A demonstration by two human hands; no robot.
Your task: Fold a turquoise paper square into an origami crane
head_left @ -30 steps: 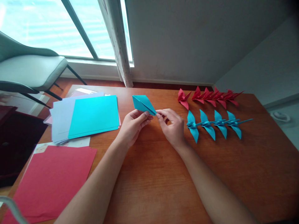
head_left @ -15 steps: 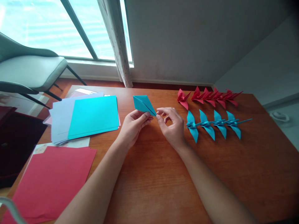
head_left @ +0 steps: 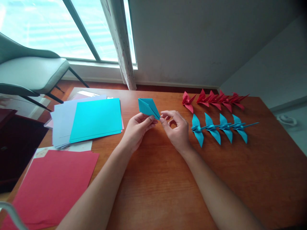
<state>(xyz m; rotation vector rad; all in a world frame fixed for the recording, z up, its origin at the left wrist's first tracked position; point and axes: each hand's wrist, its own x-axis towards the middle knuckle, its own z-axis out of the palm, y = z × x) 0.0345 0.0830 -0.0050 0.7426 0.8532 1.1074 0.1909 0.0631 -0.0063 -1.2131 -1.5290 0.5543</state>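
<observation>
A folded blue origami paper (head_left: 146, 106), kite-shaped with a slit down its narrow end, is held above the table in both hands. My left hand (head_left: 137, 129) pinches its lower edge between thumb and fingers. At the narrow tip, the thumb and forefinger of my right hand (head_left: 177, 129) are closed on the paper. Just right of that hand lies a row of several blue paper cranes (head_left: 212, 127). Behind them stands a row of several red paper cranes (head_left: 213, 99).
On the left of the wooden table (head_left: 163, 185) lie blue paper sheets (head_left: 98, 118) over pale lilac sheets (head_left: 62, 123). Red paper sheets (head_left: 55, 185) are nearer me. Beyond the table are a chair (head_left: 31, 73), a curtain (head_left: 120, 41) and a window.
The blue folded paper has tilted slightly, its wide end shifting a little to the right. Both hands keep nearly the same place and grip.
</observation>
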